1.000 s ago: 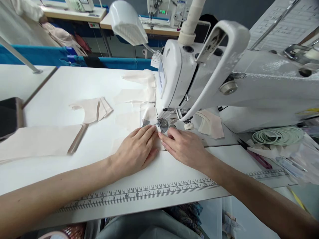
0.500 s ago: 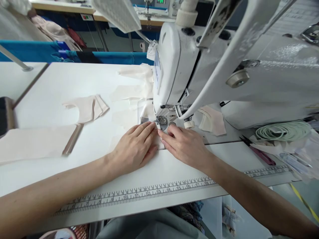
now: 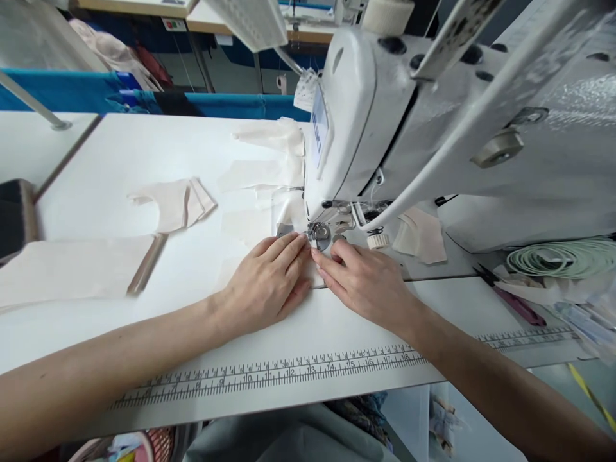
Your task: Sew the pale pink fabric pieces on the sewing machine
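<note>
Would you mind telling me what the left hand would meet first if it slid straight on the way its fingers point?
The left hand lies flat on pale fabric, fingers aimed up and right. Straight on, it would likely meet the presser foot under the sewing machine head first; depth is hard to judge.

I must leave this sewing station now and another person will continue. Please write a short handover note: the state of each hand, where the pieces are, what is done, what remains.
Left hand: flat, palm down, pressing the pale fabric piece on the table just in front of the presser foot.
Right hand: flat beside it, fingertips at the foot, holding nothing.
Sewing machine: the fabric runs under the foot; how far the seam has gone cannot be seen.
Cut pieces lie to the left on the table; more lie right of the needle, and scissors at far right.
Done: fabric lined up at the foot. Left: apparently the stitching and the waiting pieces.
</note>
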{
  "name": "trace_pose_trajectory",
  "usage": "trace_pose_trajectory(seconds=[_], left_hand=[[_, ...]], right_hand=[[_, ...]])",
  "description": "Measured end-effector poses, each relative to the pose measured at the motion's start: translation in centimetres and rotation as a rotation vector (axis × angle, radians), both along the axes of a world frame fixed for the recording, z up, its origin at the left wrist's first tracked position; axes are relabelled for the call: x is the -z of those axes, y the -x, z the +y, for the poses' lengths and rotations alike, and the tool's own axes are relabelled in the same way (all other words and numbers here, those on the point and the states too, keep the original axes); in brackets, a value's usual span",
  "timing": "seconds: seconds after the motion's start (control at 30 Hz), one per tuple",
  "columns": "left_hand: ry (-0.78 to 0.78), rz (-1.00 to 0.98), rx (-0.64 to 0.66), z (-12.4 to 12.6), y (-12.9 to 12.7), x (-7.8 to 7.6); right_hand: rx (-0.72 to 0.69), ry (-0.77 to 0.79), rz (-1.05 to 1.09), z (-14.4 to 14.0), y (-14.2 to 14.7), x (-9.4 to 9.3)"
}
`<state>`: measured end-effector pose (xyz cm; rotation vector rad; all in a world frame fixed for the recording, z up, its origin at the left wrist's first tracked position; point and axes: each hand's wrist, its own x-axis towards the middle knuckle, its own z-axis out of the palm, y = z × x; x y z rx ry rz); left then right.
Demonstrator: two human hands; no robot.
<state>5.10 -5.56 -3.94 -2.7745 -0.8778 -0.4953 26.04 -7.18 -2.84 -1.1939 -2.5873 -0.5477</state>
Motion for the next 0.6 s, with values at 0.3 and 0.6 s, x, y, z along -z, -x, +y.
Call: trace_pose_trajectory(seconds=[0.3, 0.6], left_hand=[[-0.001, -0.013, 0.015, 0.18, 0.08, -0.01], [0.031, 0.0, 0.014, 0.63, 0.36, -0.04]], right_hand=[[-0.004, -0.006, 0.002, 0.14, 0.06, -0.07], [-0.002, 0.027, 0.041, 0.37, -0.06, 0.28]])
